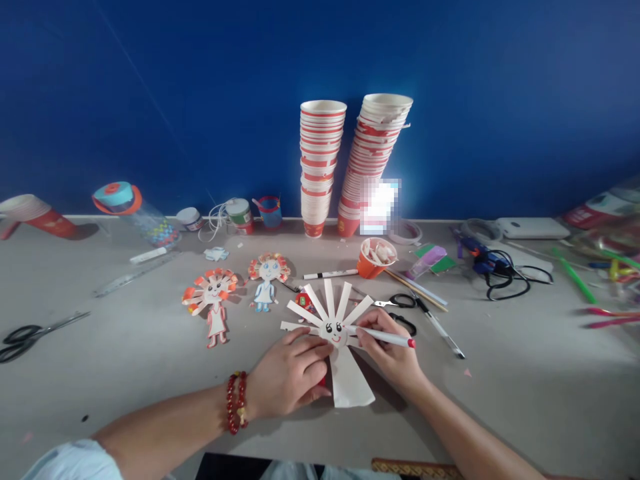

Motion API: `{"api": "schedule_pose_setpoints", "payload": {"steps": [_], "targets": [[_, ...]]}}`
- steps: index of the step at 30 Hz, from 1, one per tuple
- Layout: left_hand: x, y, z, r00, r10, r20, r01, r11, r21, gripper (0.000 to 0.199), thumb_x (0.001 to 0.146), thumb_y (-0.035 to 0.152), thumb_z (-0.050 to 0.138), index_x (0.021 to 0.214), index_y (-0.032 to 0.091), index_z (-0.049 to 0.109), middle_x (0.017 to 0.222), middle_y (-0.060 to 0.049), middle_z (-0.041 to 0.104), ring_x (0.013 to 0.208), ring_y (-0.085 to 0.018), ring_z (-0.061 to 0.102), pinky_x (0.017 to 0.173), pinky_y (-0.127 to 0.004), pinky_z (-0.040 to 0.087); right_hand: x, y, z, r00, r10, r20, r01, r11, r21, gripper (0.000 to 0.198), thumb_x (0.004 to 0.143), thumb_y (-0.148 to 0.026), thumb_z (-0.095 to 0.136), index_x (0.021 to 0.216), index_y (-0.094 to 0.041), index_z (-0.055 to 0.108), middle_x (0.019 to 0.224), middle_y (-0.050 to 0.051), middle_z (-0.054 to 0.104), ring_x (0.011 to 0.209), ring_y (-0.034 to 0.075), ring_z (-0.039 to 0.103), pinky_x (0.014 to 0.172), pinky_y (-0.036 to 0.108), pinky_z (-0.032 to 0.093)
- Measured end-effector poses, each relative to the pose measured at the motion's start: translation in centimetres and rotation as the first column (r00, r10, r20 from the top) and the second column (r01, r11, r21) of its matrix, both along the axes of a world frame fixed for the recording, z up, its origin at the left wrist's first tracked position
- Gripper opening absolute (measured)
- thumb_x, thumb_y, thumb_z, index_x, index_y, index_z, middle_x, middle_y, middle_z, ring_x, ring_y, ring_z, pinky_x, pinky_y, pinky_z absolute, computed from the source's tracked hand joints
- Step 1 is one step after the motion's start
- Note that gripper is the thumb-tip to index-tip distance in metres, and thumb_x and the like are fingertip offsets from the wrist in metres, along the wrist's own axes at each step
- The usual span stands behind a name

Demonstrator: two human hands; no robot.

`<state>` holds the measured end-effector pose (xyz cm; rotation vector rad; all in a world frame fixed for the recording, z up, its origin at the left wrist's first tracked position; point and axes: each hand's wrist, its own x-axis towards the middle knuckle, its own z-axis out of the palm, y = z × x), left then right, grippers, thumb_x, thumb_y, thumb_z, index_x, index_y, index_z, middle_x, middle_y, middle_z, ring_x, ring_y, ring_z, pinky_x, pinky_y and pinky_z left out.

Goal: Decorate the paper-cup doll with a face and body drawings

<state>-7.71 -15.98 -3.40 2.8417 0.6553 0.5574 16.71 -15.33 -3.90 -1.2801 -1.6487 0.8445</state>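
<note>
A white paper doll (pixel 350 379) lies in front of me, with a round face of black eyes and a red smile, strips fanned out around its head, and a flared piece below. My left hand (pixel 293 370) is curled over the doll's left side, its fingertips holding the face's edge. A bit of something red shows beside those fingers; most of it is hidden. My right hand (pixel 389 347) pinches a white marker (pixel 385 337) with a red end, its tip side at the right of the face. Two finished-looking coloured paper dolls, one red (pixel 217 320) and one blue (pixel 265 290), lie to the left.
Two tall paper cup stacks (pixel 316 167) stand against the blue wall. Behind the doll are an orange cup (pixel 373 263) of scraps, black-handled scissors (pixel 400 301) and a pen (pixel 443 330). More scissors (pixel 25 340) lie far left; a glue gun (pixel 483 260) lies right.
</note>
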Motion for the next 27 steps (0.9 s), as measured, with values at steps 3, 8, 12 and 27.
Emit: {"api": "schedule_pose_setpoints", "payload": {"steps": [3,8,12,27], "targets": [[0.00,0.02,-0.08,1.000,0.001,0.002,-0.001,1.000,-0.003,0.030,0.099,0.043,0.047,0.096,0.016,0.060,0.130,-0.007,0.063,0.123,-0.022,0.053,0.114,-0.044,0.031,-0.04,0.03,0.03,1.000,0.002,0.019,-0.002,1.000,0.011,0.008,0.088,-0.023,0.057,0.080,-0.021,0.056,0.071,0.000,0.061,0.063,0.015,0.057,0.059,0.026,0.043],[-0.01,-0.02,-0.13,1.000,-0.001,0.000,0.001,1.000,0.000,0.032,0.100,0.044,0.046,0.096,0.016,0.060,0.131,-0.008,0.062,0.123,-0.023,0.053,0.115,-0.044,0.030,0.07,0.10,-0.17,1.000,-0.012,0.004,0.012,1.000,0.018,0.008,0.087,-0.023,0.057,0.079,-0.021,0.056,0.072,0.001,0.061,0.064,0.016,0.058,0.059,0.026,0.043],[-0.04,-0.06,-0.07,1.000,0.002,0.000,-0.002,1.000,0.000,0.032,0.100,0.044,0.046,0.096,0.016,0.061,0.131,-0.007,0.062,0.123,-0.023,0.053,0.115,-0.043,0.030,0.08,0.10,-0.16,1.000,-0.005,0.009,0.005,1.000,0.027,0.010,0.086,-0.021,0.057,0.076,-0.021,0.055,0.068,-0.001,0.059,0.061,0.015,0.055,0.056,0.025,0.041],[0.00,0.05,0.04,1.000,0.004,-0.015,-0.004,1.000,-0.002,0.032,0.099,0.044,0.047,0.096,0.016,0.062,0.131,-0.007,0.062,0.123,-0.022,0.052,0.115,-0.042,0.031,-0.03,0.07,-0.48,0.998,0.061,0.022,-0.062,0.998,0.020,0.009,0.086,-0.021,0.056,0.077,-0.021,0.053,0.065,-0.003,0.056,0.057,0.013,0.051,0.055,0.024,0.039]]}}
